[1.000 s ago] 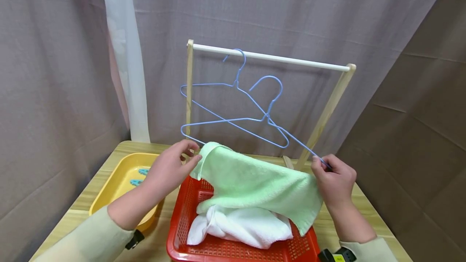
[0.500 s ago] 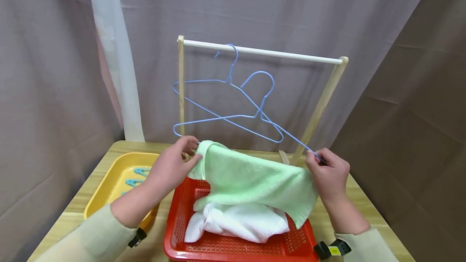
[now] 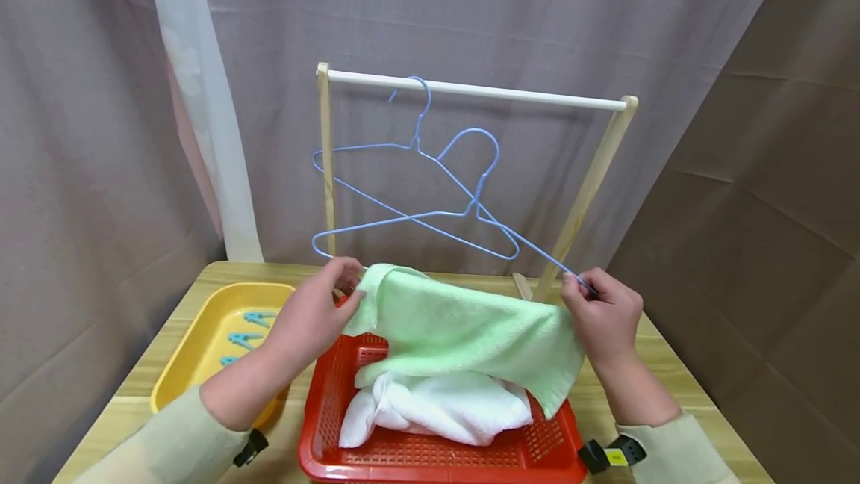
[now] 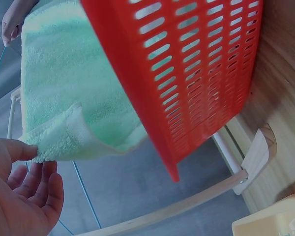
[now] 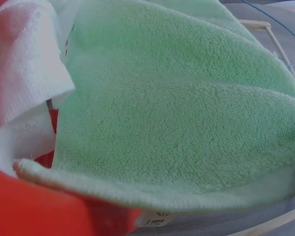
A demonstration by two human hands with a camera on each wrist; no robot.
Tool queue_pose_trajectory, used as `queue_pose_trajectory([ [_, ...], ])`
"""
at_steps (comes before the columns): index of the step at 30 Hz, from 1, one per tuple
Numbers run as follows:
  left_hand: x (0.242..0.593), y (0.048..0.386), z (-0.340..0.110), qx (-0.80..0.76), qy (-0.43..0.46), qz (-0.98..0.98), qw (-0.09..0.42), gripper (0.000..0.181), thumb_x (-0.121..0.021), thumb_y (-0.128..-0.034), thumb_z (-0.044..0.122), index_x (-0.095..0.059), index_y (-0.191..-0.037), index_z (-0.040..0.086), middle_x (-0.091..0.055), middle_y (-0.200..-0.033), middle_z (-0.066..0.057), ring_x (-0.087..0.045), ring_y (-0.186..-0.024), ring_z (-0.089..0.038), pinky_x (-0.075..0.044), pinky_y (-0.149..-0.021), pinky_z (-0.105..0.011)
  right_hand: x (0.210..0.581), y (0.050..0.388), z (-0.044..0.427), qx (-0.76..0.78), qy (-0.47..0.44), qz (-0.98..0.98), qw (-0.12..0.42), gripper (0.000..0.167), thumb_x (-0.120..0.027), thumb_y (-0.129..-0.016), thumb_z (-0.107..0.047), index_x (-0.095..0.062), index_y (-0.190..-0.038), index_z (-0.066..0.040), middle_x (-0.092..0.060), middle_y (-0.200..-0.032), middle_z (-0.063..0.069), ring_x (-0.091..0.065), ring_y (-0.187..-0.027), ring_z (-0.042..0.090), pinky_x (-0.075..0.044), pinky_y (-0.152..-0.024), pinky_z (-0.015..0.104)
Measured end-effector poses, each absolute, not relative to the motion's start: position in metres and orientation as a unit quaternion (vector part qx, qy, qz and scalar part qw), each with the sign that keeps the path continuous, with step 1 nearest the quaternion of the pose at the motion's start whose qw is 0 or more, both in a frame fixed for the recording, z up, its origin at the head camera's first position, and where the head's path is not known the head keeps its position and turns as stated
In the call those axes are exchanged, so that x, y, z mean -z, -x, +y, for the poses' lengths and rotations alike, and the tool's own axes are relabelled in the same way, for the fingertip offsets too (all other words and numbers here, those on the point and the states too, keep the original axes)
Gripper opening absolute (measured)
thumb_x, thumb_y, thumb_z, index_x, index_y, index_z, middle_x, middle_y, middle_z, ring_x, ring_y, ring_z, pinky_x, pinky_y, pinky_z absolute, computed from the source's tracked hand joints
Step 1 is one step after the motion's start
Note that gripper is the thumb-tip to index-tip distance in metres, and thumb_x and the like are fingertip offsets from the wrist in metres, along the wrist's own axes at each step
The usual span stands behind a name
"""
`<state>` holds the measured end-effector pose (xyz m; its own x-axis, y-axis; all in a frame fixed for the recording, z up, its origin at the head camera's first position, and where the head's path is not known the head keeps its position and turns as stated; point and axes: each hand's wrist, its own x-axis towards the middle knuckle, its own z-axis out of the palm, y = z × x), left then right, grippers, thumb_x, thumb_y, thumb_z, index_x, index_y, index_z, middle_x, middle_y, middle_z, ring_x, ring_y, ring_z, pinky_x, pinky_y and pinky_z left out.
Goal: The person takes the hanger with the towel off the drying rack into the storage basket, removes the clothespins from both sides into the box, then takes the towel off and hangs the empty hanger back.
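A light green towel [image 3: 470, 327] hangs draped over the lower bar of a blue wire hanger [image 3: 480, 187]. My left hand [image 3: 312, 312] pinches the towel's left edge between thumb and fingers, as the left wrist view shows. My right hand [image 3: 608, 316] grips the hanger's right corner, beside the towel's right end. The hanger's hook points up and is apart from the rack. Most of the lower bar is hidden under the cloth. In the right wrist view the green towel [image 5: 187, 128] fills most of the picture.
Below, a red perforated basket [image 3: 312, 424] holds a crumpled white towel [image 3: 443, 409]. A wooden rack's white rail [image 3: 510, 93] carries a second blue hanger [image 3: 419, 125]. A yellow tray [image 3: 195, 323] with several teal clothespins [image 3: 245, 339] stands on the left. Curtains surround the table.
The head view has shifted slightly, so the scene sits a little further left. My left thumb has come onto the towel's edge. The right hand keeps its grip on the hanger.
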<state>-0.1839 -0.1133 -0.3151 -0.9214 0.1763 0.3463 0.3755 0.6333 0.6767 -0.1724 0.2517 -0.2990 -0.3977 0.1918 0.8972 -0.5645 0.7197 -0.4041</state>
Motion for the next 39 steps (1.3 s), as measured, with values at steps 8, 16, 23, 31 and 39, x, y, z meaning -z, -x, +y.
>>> queue_pose_trajectory([
  [8, 0.319, 0.179, -0.112, 0.397, 0.159, -0.897, 0.109, 0.031, -0.070, -0.0918, 0.014, -0.059, -0.120, 0.017, -0.065, -0.092, 0.007, -0.062, -0.084, -0.013, -0.054, -0.074, -0.031, 0.309, 0.183, 0.265, -0.343, -0.112, -0.757, 0.544, 0.023, -0.070, -0.073, -0.005, -0.055, -0.056, -0.006, -0.045, -0.053, -0.003, -0.033, -0.053, -0.007, -0.025, -0.052, 0.012],
  [16, 0.324, 0.173, -0.112, 0.382, 0.155, -0.906, 0.095, 0.033, -0.072, -0.0906, 0.014, -0.062, -0.121, 0.020, -0.064, -0.090, 0.009, -0.061, -0.083, -0.012, -0.055, -0.073, -0.030, 0.310, 0.185, 0.268, -0.342, -0.113, -0.762, 0.538, 0.024, -0.071, -0.074, -0.006, -0.056, -0.056, -0.007, -0.044, -0.053, -0.005, -0.033, -0.053, -0.007, -0.026, -0.051, 0.012],
  [23, 0.327, 0.170, -0.111, 0.377, 0.165, -0.907, 0.091, 0.030, -0.072, -0.0899, 0.012, -0.064, -0.118, 0.019, -0.063, -0.086, 0.010, -0.060, -0.081, -0.009, -0.052, -0.074, -0.031, 0.308, 0.185, 0.269, -0.338, -0.110, -0.762, 0.542, 0.024, -0.071, -0.074, -0.007, -0.055, -0.056, -0.006, -0.045, -0.052, -0.003, -0.032, -0.053, -0.007, -0.025, -0.051, 0.012],
  [31, 0.327, 0.167, -0.110, 0.374, 0.165, -0.909, 0.084, 0.028, -0.072, -0.0893, 0.012, -0.065, -0.114, 0.022, -0.063, -0.086, 0.012, -0.060, -0.081, -0.007, -0.053, -0.075, -0.031, 0.307, 0.186, 0.267, -0.348, -0.107, -0.757, 0.542, 0.024, -0.070, -0.073, -0.001, -0.053, -0.055, -0.004, -0.043, -0.051, -0.003, -0.032, -0.053, -0.008, -0.024, -0.051, 0.011],
  [39, 0.331, 0.166, -0.110, 0.368, 0.171, -0.910, 0.085, 0.028, -0.072, -0.0889, 0.012, -0.065, -0.112, 0.026, -0.062, -0.083, 0.016, -0.059, -0.079, -0.005, -0.052, -0.072, -0.030, 0.307, 0.186, 0.271, -0.352, -0.110, -0.766, 0.526, 0.025, -0.072, -0.077, -0.005, -0.057, -0.057, -0.008, -0.045, -0.053, -0.008, -0.034, -0.052, -0.006, -0.026, -0.050, 0.014],
])
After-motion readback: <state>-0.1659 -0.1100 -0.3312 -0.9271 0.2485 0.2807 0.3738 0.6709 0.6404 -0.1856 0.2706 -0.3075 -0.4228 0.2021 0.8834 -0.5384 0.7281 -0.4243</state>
